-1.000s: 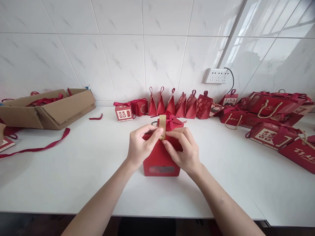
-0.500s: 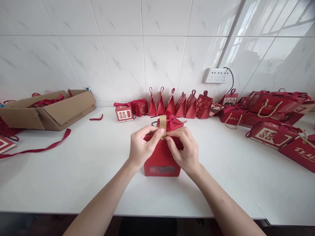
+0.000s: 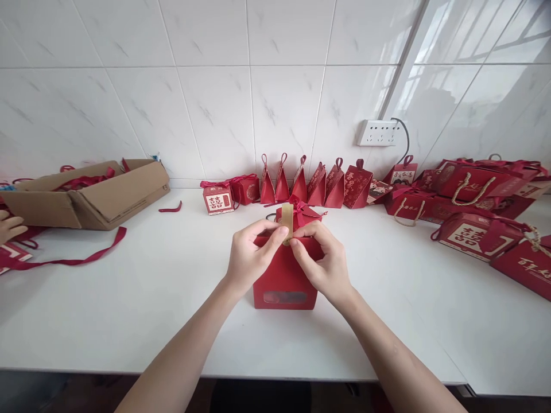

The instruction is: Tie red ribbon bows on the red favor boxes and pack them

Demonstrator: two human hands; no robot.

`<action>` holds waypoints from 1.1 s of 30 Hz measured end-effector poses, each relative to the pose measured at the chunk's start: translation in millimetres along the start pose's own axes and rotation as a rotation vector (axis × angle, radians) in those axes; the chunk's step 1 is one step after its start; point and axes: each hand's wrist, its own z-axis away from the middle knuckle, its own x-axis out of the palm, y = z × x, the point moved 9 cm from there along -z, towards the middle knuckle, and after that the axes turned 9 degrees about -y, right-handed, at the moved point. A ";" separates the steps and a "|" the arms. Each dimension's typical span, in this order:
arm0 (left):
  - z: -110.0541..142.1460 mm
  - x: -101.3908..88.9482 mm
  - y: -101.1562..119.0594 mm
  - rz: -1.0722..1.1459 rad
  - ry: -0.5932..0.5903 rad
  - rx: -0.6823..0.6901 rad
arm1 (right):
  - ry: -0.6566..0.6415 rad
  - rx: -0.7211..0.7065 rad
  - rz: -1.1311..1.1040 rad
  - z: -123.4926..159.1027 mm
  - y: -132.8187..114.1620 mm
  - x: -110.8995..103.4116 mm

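A red gift box [image 3: 284,269] with a small clear window low on its front stands upright on the white table before me. At its top edge a gold ribbon [image 3: 287,215] sticks up. My left hand [image 3: 255,252] pinches this ribbon between thumb and forefinger, from the left. On the other side, my right hand [image 3: 325,255] is closed at the ribbon's lower end, thumb and forefinger meeting at the box top. Just behind stands another red box with a bow [image 3: 300,213], partly hidden by my hands and the front box.
A cardboard box [image 3: 112,201] holding red ribbons sits at left, near a loose red ribbon [image 3: 77,262]. Another person's hand [image 3: 9,228] shows at the left edge. Several red pointed boxes [image 3: 316,186] line the wall; more gift boxes [image 3: 477,238] pile up at right.
The other person's hand has come into view at the left edge. My fingers have shifted slightly at the gold ribbon, which now stands straighter. Both my hands stay at the box top.
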 end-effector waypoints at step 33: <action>-2.1 -0.4 -8.6 0.013 -0.089 -0.012 | -0.065 0.020 -0.068 -3.4 6.1 0.0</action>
